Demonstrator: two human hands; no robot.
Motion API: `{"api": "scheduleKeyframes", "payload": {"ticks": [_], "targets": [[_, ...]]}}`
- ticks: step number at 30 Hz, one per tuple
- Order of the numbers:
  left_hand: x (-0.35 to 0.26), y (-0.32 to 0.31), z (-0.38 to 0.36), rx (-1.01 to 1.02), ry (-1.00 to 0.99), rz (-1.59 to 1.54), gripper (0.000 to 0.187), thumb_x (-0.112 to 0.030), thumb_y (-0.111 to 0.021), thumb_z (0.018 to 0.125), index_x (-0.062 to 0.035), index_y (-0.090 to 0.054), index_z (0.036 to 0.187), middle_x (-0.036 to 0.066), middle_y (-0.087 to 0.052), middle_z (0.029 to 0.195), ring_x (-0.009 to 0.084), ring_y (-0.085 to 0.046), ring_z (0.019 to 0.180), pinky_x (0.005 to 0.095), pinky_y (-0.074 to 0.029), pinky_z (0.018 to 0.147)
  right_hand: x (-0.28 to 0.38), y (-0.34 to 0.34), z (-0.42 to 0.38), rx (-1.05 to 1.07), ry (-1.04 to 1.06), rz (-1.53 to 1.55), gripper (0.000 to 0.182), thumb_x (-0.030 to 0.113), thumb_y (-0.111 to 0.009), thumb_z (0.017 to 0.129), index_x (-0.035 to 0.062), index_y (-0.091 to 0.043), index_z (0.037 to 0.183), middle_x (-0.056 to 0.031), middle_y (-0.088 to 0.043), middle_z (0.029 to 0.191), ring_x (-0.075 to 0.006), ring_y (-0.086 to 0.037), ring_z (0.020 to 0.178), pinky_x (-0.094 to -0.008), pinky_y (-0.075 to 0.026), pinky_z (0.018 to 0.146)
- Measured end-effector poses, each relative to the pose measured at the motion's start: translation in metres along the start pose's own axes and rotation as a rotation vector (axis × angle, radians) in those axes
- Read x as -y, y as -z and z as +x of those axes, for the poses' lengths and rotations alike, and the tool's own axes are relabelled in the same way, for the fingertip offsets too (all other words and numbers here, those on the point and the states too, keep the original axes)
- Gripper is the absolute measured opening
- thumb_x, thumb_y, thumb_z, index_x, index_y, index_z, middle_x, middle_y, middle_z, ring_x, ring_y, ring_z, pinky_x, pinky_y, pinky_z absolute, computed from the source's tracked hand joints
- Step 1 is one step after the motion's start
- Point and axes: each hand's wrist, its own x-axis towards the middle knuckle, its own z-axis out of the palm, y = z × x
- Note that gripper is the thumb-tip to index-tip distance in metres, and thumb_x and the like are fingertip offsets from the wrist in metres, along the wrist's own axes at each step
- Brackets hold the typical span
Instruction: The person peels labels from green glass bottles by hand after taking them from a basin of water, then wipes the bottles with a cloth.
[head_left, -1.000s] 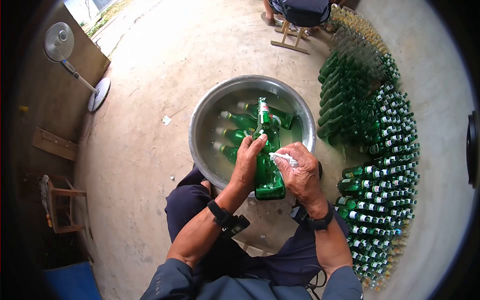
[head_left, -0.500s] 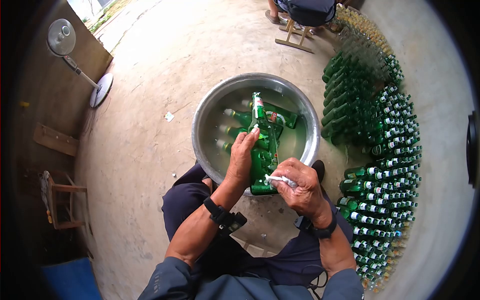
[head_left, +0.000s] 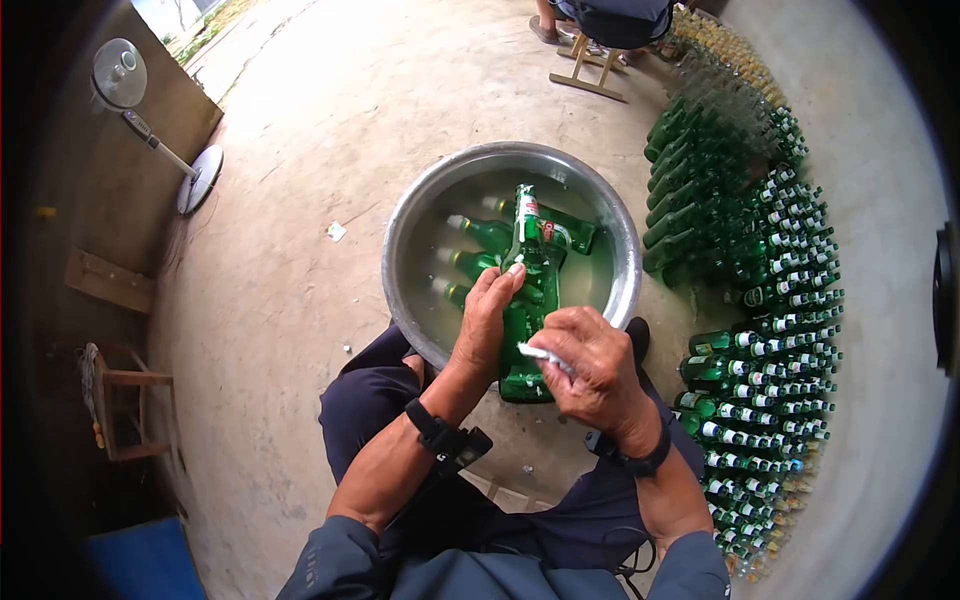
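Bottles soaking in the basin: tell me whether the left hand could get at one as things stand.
Probably yes, once freed. The left hand grips the green bottle held over the basin, and the soaking bottles lie uncovered just beyond its fingers; nothing blocks them but that bottle it holds.

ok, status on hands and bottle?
Left hand grips green bottle over metal basin. Right hand pinches white scrap against bottle. Nothing blocking.
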Motion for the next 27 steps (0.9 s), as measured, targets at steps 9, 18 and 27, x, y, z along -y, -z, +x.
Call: {"api": "scheduleKeyframes", "payload": {"ticks": [9, 18, 27], "targets": [[0.005, 0.004, 0.004, -0.069, -0.038, 0.147, 0.028, -0.030, -0.068, 0.098, -0.0048, -0.059, 0.104, 0.001, -0.060, 0.089, 0.0086, -0.058, 0.077, 0.0262, -0.048, 0.067, 0.002, 0.000, -0.001, 0.107, 0.029, -0.070, 0.028, 0.004, -0.076, 0.071, 0.0073, -0.068, 0.097, -0.0075, -0.061, 0.095, -0.0277, -0.063, 0.083, -0.0402, -0.053, 0.071], [-0.007, -0.004, 0.005, -0.010, -0.092, -0.050, 0.022, -0.025, -0.059, 0.103, -0.0052, -0.060, 0.113, 0.007, -0.068, 0.099, 0.0158, -0.071, 0.082, 0.0323, -0.061, 0.073, 0.002, 0.009, -0.004, 0.217, 0.062, 0.001, 0.020, 0.006, -0.073, 0.071, 0.0069, -0.069, 0.091, -0.0065, -0.061, 0.089, -0.0265, -0.065, 0.083, -0.0393, -0.055, 0.070], [-0.015, 0.003, 0.008, 0.001, -0.114, -0.146, 0.027, -0.028, -0.053, 0.106, -0.0054, -0.060, 0.119, 0.009, -0.070, 0.103, 0.0190, -0.071, 0.088, 0.0347, -0.061, 0.078, -0.014, 0.010, -0.009, 0.103, -0.232, 0.217, 0.014, 0.006, -0.070, 0.075, 0.0005, -0.072, 0.088, -0.0139, -0.068, 0.084, -0.0325, -0.068, 0.075, -0.0392, -0.056, 0.068]]}}
